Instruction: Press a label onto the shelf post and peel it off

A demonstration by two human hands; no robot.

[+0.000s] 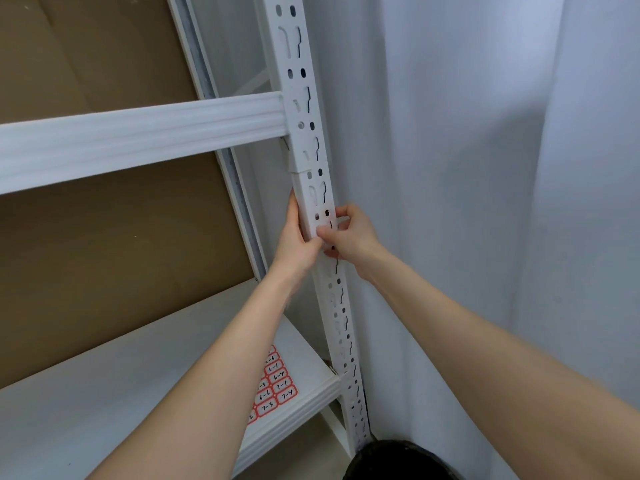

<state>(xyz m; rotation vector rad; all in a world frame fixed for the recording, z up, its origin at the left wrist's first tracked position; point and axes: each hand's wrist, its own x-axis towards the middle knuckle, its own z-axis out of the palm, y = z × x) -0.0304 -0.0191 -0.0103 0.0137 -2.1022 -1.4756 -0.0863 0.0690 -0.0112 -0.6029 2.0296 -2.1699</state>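
Where slots run, two hands [323, 237] on one upright [317, 202]

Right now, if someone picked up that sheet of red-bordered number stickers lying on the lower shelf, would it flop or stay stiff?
The sticker sheet looks paper-thin and flat on the lower shelf, so it would probably bend and weigh almost nothing. Lying flush, its edge may be fiddly to lift.

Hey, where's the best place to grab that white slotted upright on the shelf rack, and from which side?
Probably the bare stretch of the upright post below the crossbeam, from the front, one hand on each edge. It is narrow enough for fingers to wrap, as the left hand and right hand do.
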